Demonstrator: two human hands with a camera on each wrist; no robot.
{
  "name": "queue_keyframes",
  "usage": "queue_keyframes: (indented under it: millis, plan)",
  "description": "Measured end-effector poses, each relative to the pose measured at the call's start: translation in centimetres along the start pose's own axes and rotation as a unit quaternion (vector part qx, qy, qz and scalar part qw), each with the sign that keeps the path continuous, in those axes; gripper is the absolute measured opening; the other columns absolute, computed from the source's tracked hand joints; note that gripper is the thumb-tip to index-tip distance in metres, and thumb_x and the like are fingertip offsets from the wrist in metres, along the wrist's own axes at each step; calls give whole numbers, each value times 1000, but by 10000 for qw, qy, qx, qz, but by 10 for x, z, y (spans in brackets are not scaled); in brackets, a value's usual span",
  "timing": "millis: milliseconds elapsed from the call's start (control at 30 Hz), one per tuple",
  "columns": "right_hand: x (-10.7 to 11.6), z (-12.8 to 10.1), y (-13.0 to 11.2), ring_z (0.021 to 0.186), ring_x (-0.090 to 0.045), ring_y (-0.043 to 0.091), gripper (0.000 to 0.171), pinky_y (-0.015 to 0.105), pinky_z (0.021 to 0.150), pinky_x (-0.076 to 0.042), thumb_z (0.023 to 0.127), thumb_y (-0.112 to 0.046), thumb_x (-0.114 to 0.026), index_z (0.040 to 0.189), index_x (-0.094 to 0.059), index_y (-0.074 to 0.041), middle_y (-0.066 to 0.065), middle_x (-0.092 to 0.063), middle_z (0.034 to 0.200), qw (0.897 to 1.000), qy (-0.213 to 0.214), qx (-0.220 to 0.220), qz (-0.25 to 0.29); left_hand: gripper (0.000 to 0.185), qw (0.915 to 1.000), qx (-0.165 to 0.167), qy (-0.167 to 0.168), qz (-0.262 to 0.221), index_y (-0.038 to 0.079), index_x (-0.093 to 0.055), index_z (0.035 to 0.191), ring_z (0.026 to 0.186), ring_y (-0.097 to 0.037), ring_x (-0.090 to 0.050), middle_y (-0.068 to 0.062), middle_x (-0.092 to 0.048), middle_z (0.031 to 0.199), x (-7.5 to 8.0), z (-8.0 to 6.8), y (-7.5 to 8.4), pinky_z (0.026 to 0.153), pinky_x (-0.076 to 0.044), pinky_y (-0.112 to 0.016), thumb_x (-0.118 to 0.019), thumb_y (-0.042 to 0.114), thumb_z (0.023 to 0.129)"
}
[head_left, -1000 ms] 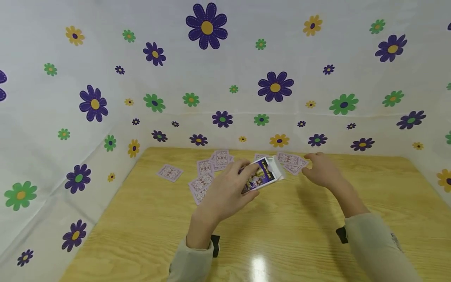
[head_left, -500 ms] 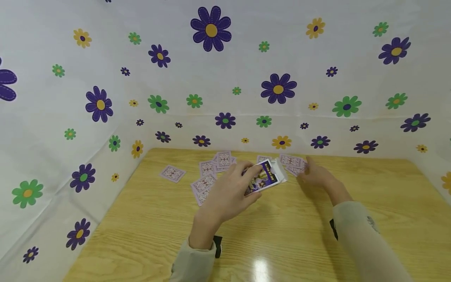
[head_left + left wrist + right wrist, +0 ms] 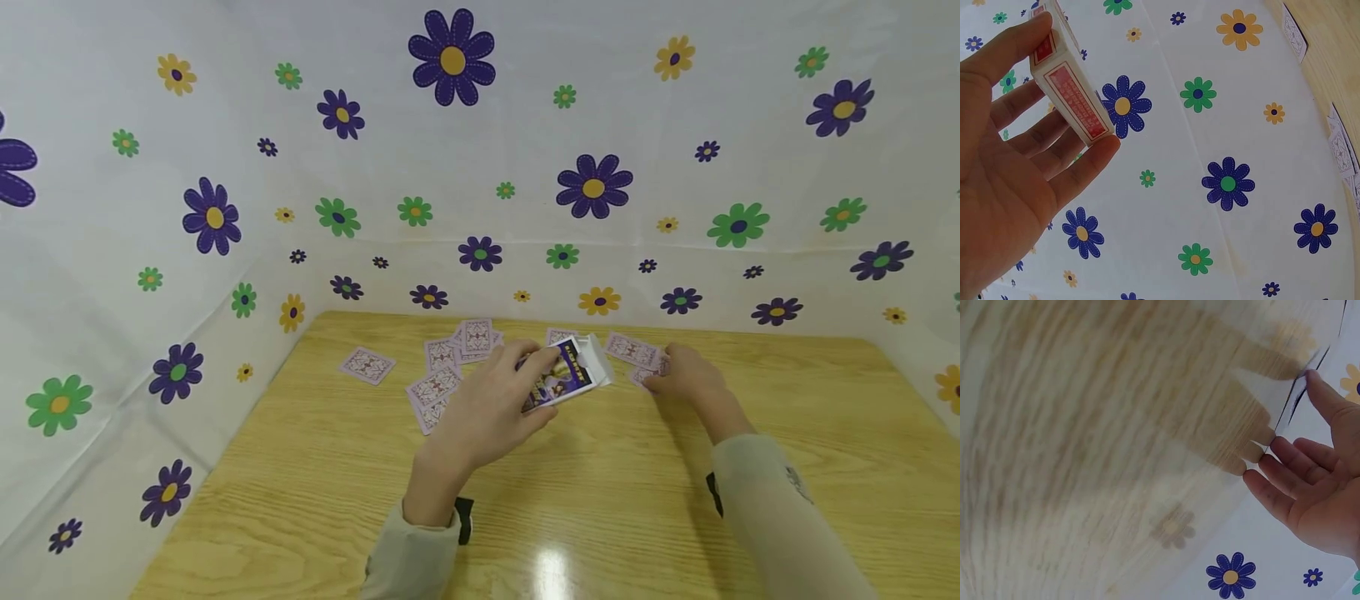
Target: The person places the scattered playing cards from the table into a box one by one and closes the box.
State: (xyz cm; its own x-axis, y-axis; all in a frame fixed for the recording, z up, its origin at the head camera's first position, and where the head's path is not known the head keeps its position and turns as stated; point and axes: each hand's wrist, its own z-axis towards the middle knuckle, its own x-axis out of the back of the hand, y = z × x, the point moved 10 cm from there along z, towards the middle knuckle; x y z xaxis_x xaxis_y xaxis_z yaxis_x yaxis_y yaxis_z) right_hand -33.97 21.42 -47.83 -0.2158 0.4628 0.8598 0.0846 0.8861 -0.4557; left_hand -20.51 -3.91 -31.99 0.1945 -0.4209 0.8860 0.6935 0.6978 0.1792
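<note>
My left hand holds a purple card box above the middle of the wooden table, its white flap open toward the far side. In the left wrist view that left hand grips the box between thumb and fingers, and its red and white side shows. My right hand is down on the table to the right of the box, thumb and fingertips on a face-down playing card. The right wrist view is blurred; there the right hand pinches the card's edge.
Several face-down cards lie scattered along the far side: a single card at the left, a cluster behind the left hand, another card by the right hand. White sheets with flower prints wall the table on three sides.
My right hand has come down onto the cards at the right and drawn one a little toward me. The left hand keeps the box almost still.
</note>
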Motion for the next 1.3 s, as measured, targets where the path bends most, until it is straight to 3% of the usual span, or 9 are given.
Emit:
queue_keyframes:
  millis: [167,400,533,700,867,1133,1300]
  plan:
    - [5,-7,8,92,-57,33,79,52,88,-48,85,-31,-76,137,-42,18,28,-59,113,10000,-54,40,-46,62,10000,-32,34,50,12,-50,142,110,-19,-57,-10,-54,133,1,1,2,90,-52,-31,-76,30,88]
    - [9,-20,21,89,-55,32,71,44,81,-49,76,-35,-84,115,-56,16,22,-61,99,9993,-336,-60,-125,61,10000,-39,11,81,13,-51,141,111,-20,-57,-9,-55,132,1,2,4,92,-52,-33,-76,30,88]
    - [13,-28,27,81,-53,27,63,35,71,-47,75,-30,-86,107,-54,15,21,-59,93,9986,-425,-208,256,61,10000,-1,-17,26,13,-51,141,110,-20,-57,-10,-55,132,1,2,3,92,-52,-33,-77,29,88]
    - [14,-36,33,74,-50,22,51,29,61,-46,82,-17,-79,107,-48,16,19,-55,90,9957,-376,-264,805,61,10000,8,-28,47,12,-51,140,110,-19,-58,-9,-55,131,-1,2,2,93,-52,-32,-77,29,87]
    - [26,-44,35,67,-56,19,41,28,59,-55,87,-2,-65,114,-42,18,23,-53,91,9899,62,-304,1385,62,9999,19,-124,46,13,-51,141,109,-19,-58,-9,-55,131,-5,1,2,93,-52,-33,-77,29,88]
    - [54,-66,10,65,-62,17,52,33,64,-60,94,-1,-54,137,-31,15,25,-54,97,9609,920,93,2610,63,9996,126,-235,85,14,-49,143,111,-19,-57,-8,-54,133,-13,0,-2,95,-51,-33,-76,30,88]
    - [66,-85,-9,62,-65,15,42,31,62,-60,96,-3,-54,132,-41,13,26,-60,94,9422,1561,378,2940,63,9998,60,-183,99,14,-50,142,110,-19,-57,-8,-55,132,-15,2,-2,95,-51,-33,-77,30,88]
